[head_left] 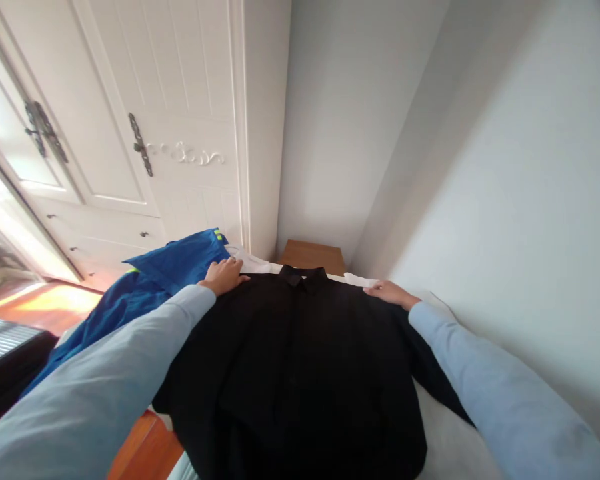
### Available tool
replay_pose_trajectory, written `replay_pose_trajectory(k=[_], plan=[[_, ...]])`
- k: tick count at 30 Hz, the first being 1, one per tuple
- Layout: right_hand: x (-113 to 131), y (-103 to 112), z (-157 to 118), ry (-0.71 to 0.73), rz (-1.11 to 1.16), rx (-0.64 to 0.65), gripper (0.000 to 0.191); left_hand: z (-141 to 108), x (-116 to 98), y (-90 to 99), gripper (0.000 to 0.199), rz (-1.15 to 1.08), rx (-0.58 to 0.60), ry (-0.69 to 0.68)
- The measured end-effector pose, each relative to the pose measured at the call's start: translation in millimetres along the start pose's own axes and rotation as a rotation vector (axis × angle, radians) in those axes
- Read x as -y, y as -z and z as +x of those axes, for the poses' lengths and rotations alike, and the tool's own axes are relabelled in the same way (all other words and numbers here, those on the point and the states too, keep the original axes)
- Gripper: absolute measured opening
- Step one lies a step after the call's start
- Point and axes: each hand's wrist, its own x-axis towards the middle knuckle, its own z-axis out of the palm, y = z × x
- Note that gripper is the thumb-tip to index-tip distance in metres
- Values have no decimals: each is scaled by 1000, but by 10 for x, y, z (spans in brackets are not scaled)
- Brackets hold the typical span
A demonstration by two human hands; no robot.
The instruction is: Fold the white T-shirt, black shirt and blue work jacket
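Shirt (305,373), black and collared, is filling the near middle of the head view, lying spread out with its collar (320,275) at the far end. The person's left hand (224,275) is grasping the left shoulder of the shirt, its thumb lying over the black cloth. The right hand (391,293) is pinching the opposite shoulder, its fingertips closing on the edge of the cloth. Both arms are reaching forward in light blue sleeves (120,360), and one black shirt sleeve is running down the right side, passing beneath the right forearm. Under the shirt, pale cloth (455,433) is showing at the near right; what is supporting it, I cannot tell.

Just beside the left hand, a blue garment (180,267) with small yellow-green patches is lying in folds and trailing toward the near left. A white cloth (253,260) is peeking out between it and the shirt's far edge. Beyond the collar, a brown wooden box (313,255) is standing near the corner. A white wardrobe (195,87) with dark metal handles is rising at the far left, and a plain wall (520,200) is closing off the right. Orange-brown floor (140,447) is showing at the near left.
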Motion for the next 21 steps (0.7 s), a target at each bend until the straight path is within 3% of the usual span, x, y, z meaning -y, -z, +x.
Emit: replay_pose_trajectory(k=[2,4,8,11,15,18,21], plan=[[-156,-50,-25,-30,34,12,53,-46,36,-157,54,2,-9,-23],[-314,61,-120,-81,92,46,59,-101,141,-164,61,-38,-41,-39],[-604,434,-432,-247,194,196,69,-202,338,74,68,-107,-23,-8],[-742,609,-687,-333,191,250,70,-339,232,248,62,-53,-42,-63],[-846,686,-934,-361,141,224,63,-604,-369,277,57,-132,-69,-331],[-914,694,-1055,-409,64,226,50,-764,-976,133,62,-253,-48,-507],[-944,668,-1161,-457,47,242,47,-843,-1532,-75,72,-360,5,-593]])
